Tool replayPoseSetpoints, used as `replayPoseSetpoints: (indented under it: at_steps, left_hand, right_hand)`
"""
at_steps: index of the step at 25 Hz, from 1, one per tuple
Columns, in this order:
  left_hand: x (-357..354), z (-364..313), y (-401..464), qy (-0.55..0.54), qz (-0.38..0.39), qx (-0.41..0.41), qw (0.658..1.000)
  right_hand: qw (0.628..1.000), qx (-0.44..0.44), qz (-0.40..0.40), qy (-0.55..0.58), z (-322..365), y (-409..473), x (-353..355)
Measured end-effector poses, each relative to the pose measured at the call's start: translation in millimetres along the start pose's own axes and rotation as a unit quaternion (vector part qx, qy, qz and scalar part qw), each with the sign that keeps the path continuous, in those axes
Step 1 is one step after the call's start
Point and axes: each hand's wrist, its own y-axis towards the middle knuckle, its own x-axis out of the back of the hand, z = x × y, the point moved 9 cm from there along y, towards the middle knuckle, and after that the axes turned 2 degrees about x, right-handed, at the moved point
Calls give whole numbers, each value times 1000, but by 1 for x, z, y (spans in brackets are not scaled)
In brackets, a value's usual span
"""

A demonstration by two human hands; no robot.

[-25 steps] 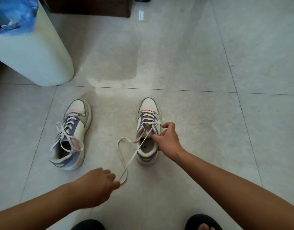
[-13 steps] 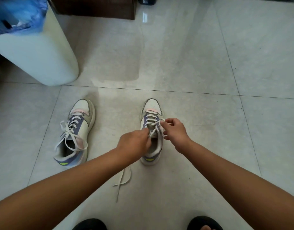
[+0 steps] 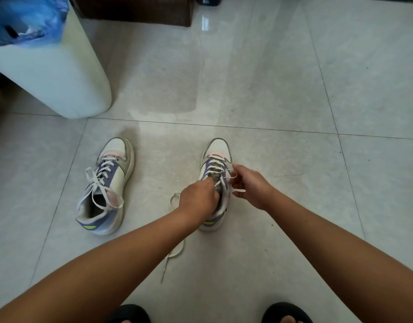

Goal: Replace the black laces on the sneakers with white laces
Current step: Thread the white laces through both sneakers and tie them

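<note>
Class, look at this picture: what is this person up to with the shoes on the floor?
A person is lacing the right-hand sneaker with a white lace. The left hand grips the lace over the shoe's opening, while the right hand pinches the other end beside the eyelets. A loose length trails on the floor tiles. The other sneaker sits apart, already carrying white laces, untied.

Both forearms are bare from the near edge of the view out to the wrists, with no sleeve showing anywhere along them. The left hand (image 3: 197, 198) and the right hand (image 3: 252, 186) are bare too: no glove, ring, watch or band can be made out on the fingers or wrists. At the near edge, two black slippers show, the left slipper (image 3: 128, 314) and the right slipper (image 3: 285, 311), each rounded at the front and open, with bare toes showing at the bottom edge.
</note>
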Motion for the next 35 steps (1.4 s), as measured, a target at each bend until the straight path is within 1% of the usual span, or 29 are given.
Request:
replayPoseSetpoints:
  at_steps: [2,3,4,6,7,8,9,10,11,12,13,14,16,18,20,22,26,29,30,33,35]
  left_hand:
    - [0,-1,-1,6,-6,-4,1000]
    - [0,-1,-1,10,-6,-6,1000]
    - [0,-1,-1,16,-4,-7,1000]
    - [-2,-2,0,24,1,-8,1000]
    - [-2,-2,0,25,1,-5,1000]
    - [-2,-1,0,23,1,0,1000]
    - [-2,0,1,18,1,4,1000]
    - [-2,1,2,14,3,7,1000]
    - [-2,1,2,11,5,8,1000]
    - [-2,1,3,8,6,8,1000]
    - [-2,2,3,6,5,8,1000]
    - [-2,2,3,4,4,8,1000]
    - [-2,1,3,2,3,9,1000]
    - [-2,1,2,6,3,10,1000]
    - [-2,1,1,10,0,12,1000]
    - [-2,1,1,13,0,14,1000]
    - [-1,0,1,19,-2,12,1000]
    - [-1,0,0,19,-6,12,1000]
    - [-2,0,0,17,-5,12,1000]
    - [-3,1,0,19,-1,11,1000]
    - [-3,1,1,21,-2,10,1000]
  right_hand:
    - [993,76,-2,-95,13,-1,3]
    - [982,128,-2,-135,21,-3,4]
    - [966,185,-3,-182,30,-5,3]
    - [910,282,-20,-304,42,-13,1]
    - [885,308,-26,-348,46,-15,-1]
    - [881,312,-22,-355,45,-16,-1]
    - [905,285,-6,-315,42,-15,-1]
    - [947,227,19,-228,35,-13,-1]
    - [980,152,50,-120,24,-10,-4]
    - [994,78,71,-19,14,-9,-8]
    - [996,19,76,47,6,-7,-11]
    - [994,-24,71,82,-1,-6,-12]
    - [988,-69,72,122,-7,-6,-12]
    - [980,-74,90,160,-8,-7,-12]
    - [982,-56,98,153,-8,-7,-10]
    - [986,-33,88,136,-9,-4,-8]
    - [979,-6,71,190,-5,-1,-14]
    - [986,9,48,158,-1,1,-14]
    - [986,9,45,157,1,1,-14]
    - [978,-27,44,203,-1,-1,-18]
    - [981,-34,23,189,-3,0,-15]
